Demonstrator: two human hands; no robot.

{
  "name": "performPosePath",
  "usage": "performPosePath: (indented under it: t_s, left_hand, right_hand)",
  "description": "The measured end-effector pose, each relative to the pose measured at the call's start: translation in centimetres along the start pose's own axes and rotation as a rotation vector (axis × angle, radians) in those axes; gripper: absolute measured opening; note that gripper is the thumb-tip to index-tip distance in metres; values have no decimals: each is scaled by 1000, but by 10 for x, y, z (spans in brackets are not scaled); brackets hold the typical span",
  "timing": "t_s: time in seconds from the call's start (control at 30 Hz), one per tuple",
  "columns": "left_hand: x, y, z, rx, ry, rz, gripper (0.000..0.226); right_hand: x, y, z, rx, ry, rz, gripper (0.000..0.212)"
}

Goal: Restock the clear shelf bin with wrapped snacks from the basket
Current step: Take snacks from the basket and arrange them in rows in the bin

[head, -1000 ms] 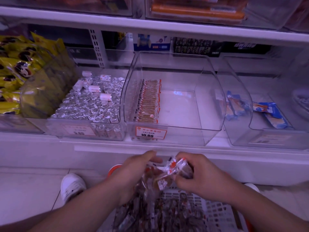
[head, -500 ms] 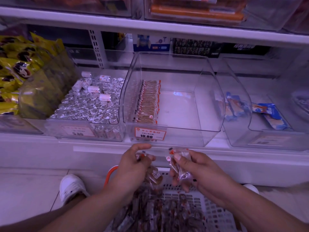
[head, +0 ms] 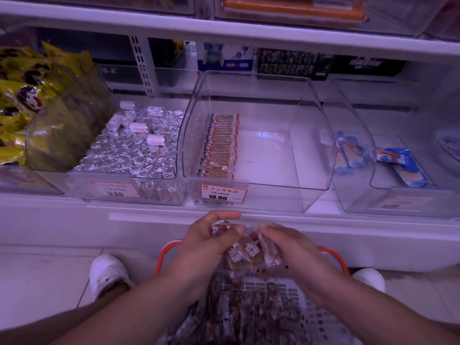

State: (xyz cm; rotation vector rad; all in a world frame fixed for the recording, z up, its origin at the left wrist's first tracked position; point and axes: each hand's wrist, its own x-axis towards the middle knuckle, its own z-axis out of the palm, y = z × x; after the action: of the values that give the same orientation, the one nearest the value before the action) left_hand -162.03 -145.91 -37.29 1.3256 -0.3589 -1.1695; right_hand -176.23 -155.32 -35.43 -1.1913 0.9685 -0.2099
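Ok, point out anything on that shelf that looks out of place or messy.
Only a few white paper-wrapped rolls lie loose and askew on the silver foil pieces in the bin left of the clear shelf bin. The snack row there stands tidy. Nothing spilled or damaged.

Clear shelf bin (head: 308,135): one snack row (head: 221,145) at left wall. Basket (head: 286,292): loose wrapped snacks (head: 249,317) heaped.
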Motion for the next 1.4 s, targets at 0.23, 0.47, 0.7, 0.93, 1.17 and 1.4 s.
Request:
performPosePath:
  t_s: [0.23, 0.47, 0.7, 0.93, 1.17, 1.4]
  left_hand:
    - [9, 0, -8, 39, 87, -41, 24]
    - [9, 6, -7, -65, 55, -70, 24]
    - [7, 0, -1, -47, 194, 76, 17]
    - [1, -9, 8, 255, 203, 469, 18]
    - [-7, -2, 17, 196, 239, 387, 42]
    - [-4, 11, 6, 90, -181, 265, 54]
  right_hand:
    - [-3, -14, -19, -130, -14, -362, 23]
    - [-5, -4, -14, -69, -57, -578, 27]
    - [-4, 15, 16, 486, -98, -299, 23]
    - [-8, 15, 30, 625, -198, -40, 38]
    - [-11, 15, 31, 524, -324, -7, 33]
    - [-7, 2, 18, 709, -288, -4, 38]
